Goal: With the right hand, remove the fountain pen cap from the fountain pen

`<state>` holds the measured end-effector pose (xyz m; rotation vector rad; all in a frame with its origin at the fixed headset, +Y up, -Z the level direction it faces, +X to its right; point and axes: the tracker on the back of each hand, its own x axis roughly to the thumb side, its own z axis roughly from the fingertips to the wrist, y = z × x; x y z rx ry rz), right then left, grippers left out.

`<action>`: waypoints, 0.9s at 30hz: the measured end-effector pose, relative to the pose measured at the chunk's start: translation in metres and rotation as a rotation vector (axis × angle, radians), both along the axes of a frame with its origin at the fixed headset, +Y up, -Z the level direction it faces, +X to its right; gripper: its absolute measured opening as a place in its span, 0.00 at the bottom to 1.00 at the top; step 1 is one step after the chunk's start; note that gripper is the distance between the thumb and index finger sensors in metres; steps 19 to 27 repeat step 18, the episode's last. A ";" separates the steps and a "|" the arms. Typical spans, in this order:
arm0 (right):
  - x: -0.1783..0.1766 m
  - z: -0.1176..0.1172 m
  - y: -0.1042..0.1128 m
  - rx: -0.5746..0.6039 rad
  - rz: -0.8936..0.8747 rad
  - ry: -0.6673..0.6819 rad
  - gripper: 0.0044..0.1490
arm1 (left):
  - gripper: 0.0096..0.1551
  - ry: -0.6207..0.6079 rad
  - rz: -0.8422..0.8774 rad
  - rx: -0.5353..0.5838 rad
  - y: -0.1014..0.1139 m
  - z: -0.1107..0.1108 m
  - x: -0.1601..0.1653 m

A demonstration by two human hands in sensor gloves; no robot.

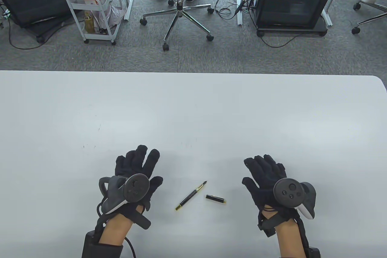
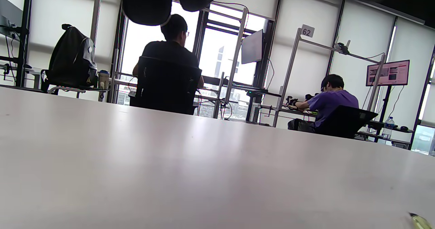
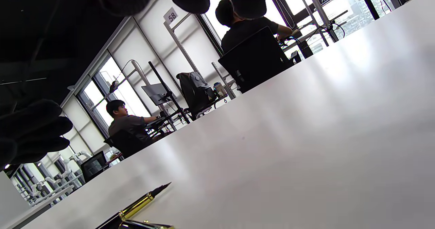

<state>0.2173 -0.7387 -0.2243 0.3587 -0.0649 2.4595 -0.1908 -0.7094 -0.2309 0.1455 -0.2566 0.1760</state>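
Fountain pen (image 1: pixel 191 195) found lying bare on the white surface (image 1: pixel 193 112), lower centre of the table view, nib pointing toward upper right, gold end toward lower left. Fountain pen cap (image 1: pixel 215 199) lying just beside it to the right, apart from the barrel, not touching. Separation judged complete; both parts set down between the hands, within reach of either.

Left hand (image 1: pixel 136 176) at lower left, fingers spread, holding nothing. Right hand (image 1: pixel 266 179) at lower right, fingers loosely apart, likewise holding nothing, well clear of the cap. Palms down over the surface; contact with it not determinable.

Right wrist view: nib and gold collar visible at bottom left, barrel cut off by the lower edge; cap only a sliver there. Left wrist view: only a blurred yellowish tip at the bottom right corner, identity uncertain. Fingertips cropped at the top edge in both wrist views.
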 end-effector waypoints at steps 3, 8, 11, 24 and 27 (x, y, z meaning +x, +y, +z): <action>-0.002 0.001 -0.002 -0.013 -0.006 0.000 0.40 | 0.46 -0.009 -0.002 0.037 0.004 0.004 0.001; -0.005 0.001 -0.003 -0.021 0.002 0.003 0.40 | 0.46 -0.003 0.007 0.029 0.004 0.005 -0.003; -0.005 0.002 -0.003 -0.024 0.005 0.001 0.41 | 0.46 0.002 0.029 0.018 0.001 0.005 -0.005; -0.003 -0.002 -0.005 -0.046 0.005 0.010 0.41 | 0.46 0.002 0.036 0.001 -0.005 0.003 -0.002; -0.003 -0.002 -0.005 -0.046 0.005 0.010 0.41 | 0.46 0.002 0.036 0.001 -0.005 0.003 -0.002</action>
